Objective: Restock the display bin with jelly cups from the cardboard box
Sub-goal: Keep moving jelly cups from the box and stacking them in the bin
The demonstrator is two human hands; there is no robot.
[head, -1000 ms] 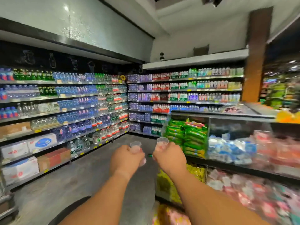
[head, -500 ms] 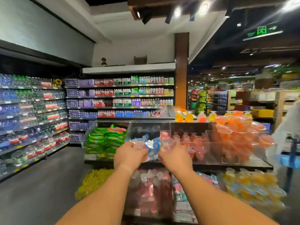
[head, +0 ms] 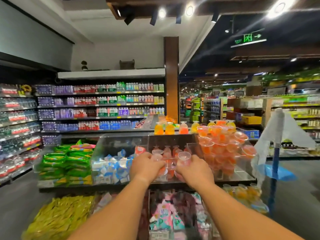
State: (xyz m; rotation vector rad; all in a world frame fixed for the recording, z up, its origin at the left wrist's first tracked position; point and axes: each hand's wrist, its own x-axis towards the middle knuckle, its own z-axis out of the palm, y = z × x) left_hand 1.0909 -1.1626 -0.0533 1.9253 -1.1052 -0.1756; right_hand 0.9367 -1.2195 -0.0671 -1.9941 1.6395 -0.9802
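Note:
My left hand point(head: 146, 164) grips a clear jelly cup point(head: 157, 157) with pink filling. My right hand point(head: 194, 170) grips another clear jelly cup point(head: 183, 158), base upward. Both hands are stretched out over the front edge of the clear display bin point(head: 170, 141), which holds a few pink jelly cups point(head: 170, 150) standing in rows. The cardboard box is out of view.
Right of the bin is a compartment piled with orange jelly cups point(head: 223, 148); left of it one with blue-white packets point(head: 112, 168), then green bags point(head: 66, 163). Lower bins hold more sweets. A blue pole with plastic bags point(head: 277, 153) stands at the right. Drink shelves point(head: 100, 108) line the back.
My view has swung right from the drink aisle to the display. Both hands, each still holding a cup, have moved forward and now reach over the bin.

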